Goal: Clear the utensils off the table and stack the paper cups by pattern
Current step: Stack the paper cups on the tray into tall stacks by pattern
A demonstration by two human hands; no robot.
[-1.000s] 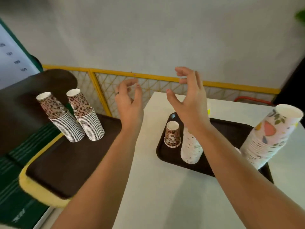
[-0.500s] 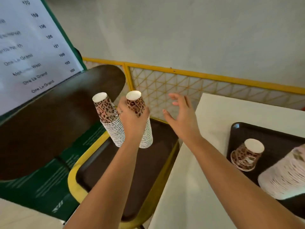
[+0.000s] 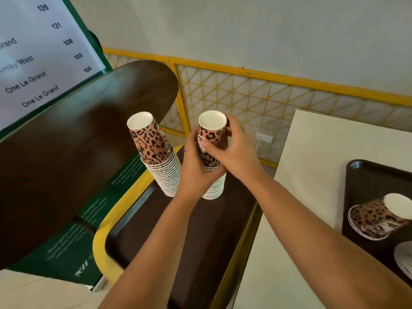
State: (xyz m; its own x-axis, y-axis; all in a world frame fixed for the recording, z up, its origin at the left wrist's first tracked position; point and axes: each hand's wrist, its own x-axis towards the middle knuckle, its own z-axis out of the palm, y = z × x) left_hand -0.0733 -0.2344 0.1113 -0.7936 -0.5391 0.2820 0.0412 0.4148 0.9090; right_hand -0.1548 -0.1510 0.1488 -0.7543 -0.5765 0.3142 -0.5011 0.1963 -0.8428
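Note:
Two upside-down stacks of leopard-print paper cups stand on a dark seat with a yellow rim (image 3: pixel 104 244). The left stack (image 3: pixel 156 152) stands free. My left hand (image 3: pixel 194 168) wraps round the middle of the right stack (image 3: pixel 213 134) from the left. My right hand (image 3: pixel 234 148) grips the top cups of that same stack from the right. A short leopard-print stack (image 3: pixel 376 217) lies tilted on the dark tray (image 3: pixel 365 177) on the white table (image 3: pixel 312 157) at right. A white cup stack (image 3: pixel 404 257) shows at the right edge.
A dark wooden board (image 3: pixel 78 152) slants across the left, under a menu sign (image 3: pixel 33 52). A yellow lattice fence (image 3: pixel 256 103) runs along the grey wall behind.
My right hand moved left from the table's edge and took hold of the top of the right leopard stack. My left hand stayed on that stack. The view shifted left and closer.

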